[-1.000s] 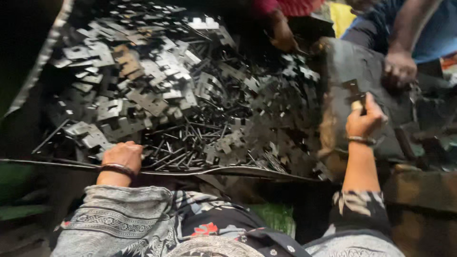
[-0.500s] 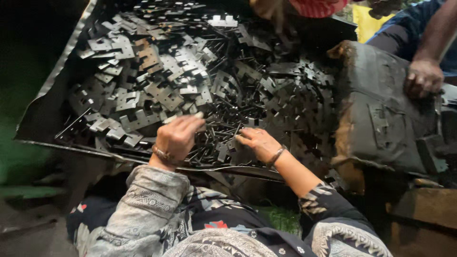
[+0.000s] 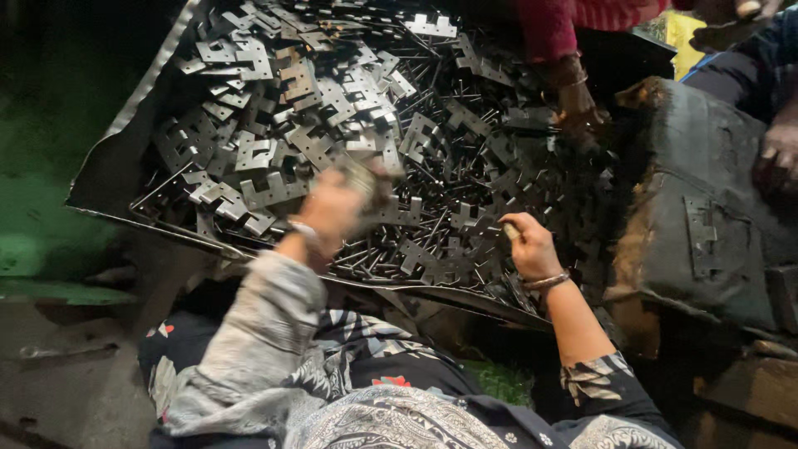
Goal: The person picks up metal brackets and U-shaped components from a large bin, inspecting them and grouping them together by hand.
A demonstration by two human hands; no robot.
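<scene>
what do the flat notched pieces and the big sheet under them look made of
Flat notched pieces: likely stamped sheet metal, dull grey, with pale glints on flat faces and sharp cut edges. Sheet under them: probably thin metal too, its bent rim catching a bright line of light.

No packages, labels, signs or screens show, as far as the dim view allows.

Notched metal plates [image 3: 274, 158] and thin rods [image 3: 432, 224] heaped in sheet tray [image 3: 116, 166]. Left hand [image 3: 332, 208] over heap's near middle; right hand [image 3: 528, 245] at near right edge. Another person's hand [image 3: 578, 104] at far right. Block [image 3: 706, 208] right of tray.
</scene>
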